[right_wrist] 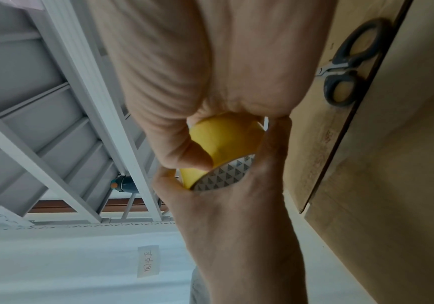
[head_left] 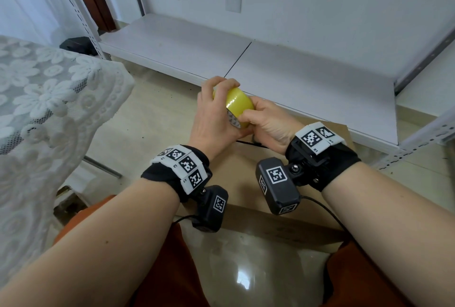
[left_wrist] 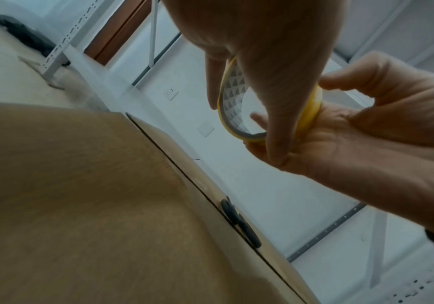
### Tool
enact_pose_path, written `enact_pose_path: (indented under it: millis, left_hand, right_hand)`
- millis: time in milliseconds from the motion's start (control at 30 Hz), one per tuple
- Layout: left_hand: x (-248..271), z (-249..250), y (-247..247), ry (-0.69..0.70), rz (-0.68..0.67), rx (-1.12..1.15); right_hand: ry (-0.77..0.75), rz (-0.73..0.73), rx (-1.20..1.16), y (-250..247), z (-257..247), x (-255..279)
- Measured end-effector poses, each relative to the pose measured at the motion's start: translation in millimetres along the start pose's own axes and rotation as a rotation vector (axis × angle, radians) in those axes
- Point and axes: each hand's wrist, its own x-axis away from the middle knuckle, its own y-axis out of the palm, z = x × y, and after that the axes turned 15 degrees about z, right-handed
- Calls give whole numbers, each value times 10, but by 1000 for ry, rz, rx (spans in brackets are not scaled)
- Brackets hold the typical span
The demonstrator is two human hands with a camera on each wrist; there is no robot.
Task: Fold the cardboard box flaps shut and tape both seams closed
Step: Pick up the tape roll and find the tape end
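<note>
Both hands hold a yellow tape roll (head_left: 240,106) in the air above the brown cardboard box (head_left: 242,176). My left hand (head_left: 216,102) grips the roll from the left and top, with fingers curled over it. My right hand (head_left: 261,118) grips it from the right, thumb pressed on the outer yellow face (right_wrist: 226,142). The roll's patterned core (left_wrist: 232,92) shows in the left wrist view. The box top (left_wrist: 80,205) lies flat, with a dark seam running across it. Black-handled scissors (right_wrist: 348,61) rest on the box beside that seam.
A low white shelf board (head_left: 283,65) runs just behind the box, and a metal rack upright (head_left: 423,131) stands at the right. A lace-covered table (head_left: 49,99) stands on the left. Glossy floor tiles (head_left: 246,269) lie between my orange-clad knees.
</note>
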Motion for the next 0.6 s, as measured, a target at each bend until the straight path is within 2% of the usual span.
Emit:
enact_pose_path:
  millis: [267, 433, 600]
  left_hand:
    - [-9, 0, -5, -57, -9, 49]
    - [-13, 20, -5, -46, -15, 50]
    - [-12, 27, 14, -135, -4, 153]
  right_hand:
    - [-19, 21, 32, 3, 33, 27]
    - [-58, 44, 52, -21, 3, 48]
    - [-78, 36, 38, -20, 7, 25]
